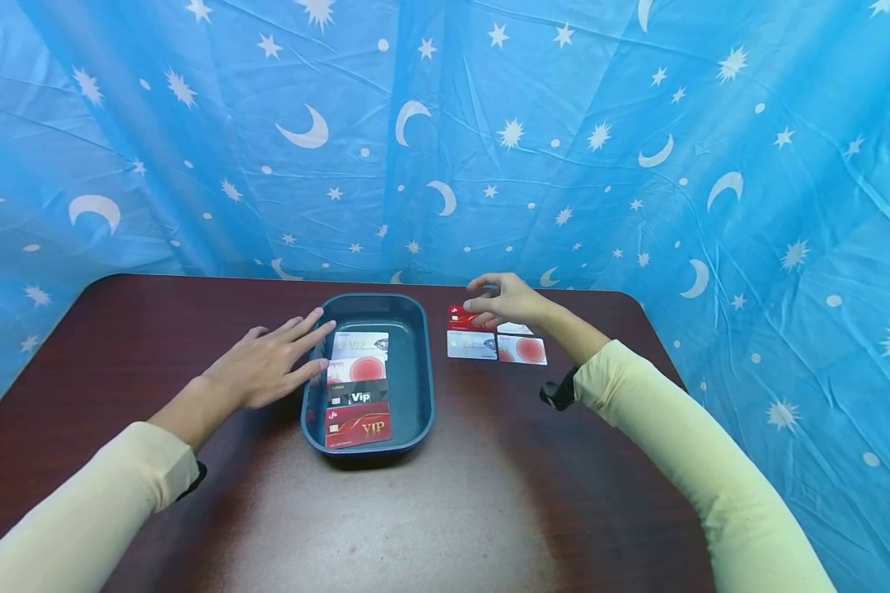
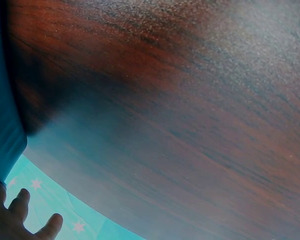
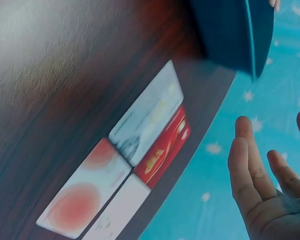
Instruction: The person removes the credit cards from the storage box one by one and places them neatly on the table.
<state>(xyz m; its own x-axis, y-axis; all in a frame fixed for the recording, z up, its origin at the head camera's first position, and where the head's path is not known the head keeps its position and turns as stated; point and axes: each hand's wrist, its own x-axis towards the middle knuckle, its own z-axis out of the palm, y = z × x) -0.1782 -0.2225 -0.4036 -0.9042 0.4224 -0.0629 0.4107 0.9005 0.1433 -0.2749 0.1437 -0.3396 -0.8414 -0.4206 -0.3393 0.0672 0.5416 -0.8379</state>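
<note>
My left hand (image 1: 270, 366) rests spread at the left rim of a dark blue tray (image 1: 414, 387), fingertips on the edge. Inside the tray several cards overlap in a column: a silver VIP card (image 1: 359, 343), a white card with a red circle (image 1: 352, 369), a black-and-grey Vip card (image 1: 359, 394) and a red VIP card (image 1: 358, 427). Over on the right, my right hand (image 1: 510, 298) hovers with loosely bent fingers holding nothing. Beneath it lie another red card (image 3: 164, 150), a silver card (image 3: 150, 112), a red-circle card (image 3: 82, 195) and a white card (image 3: 117, 210), partly hidden in the head view.
The dark wooden table (image 1: 460, 511) has rounded far corners. Behind it hangs a blue curtain (image 1: 489, 148) with white moons and stars. A black strap (image 1: 559, 391) shows at the right cuff.
</note>
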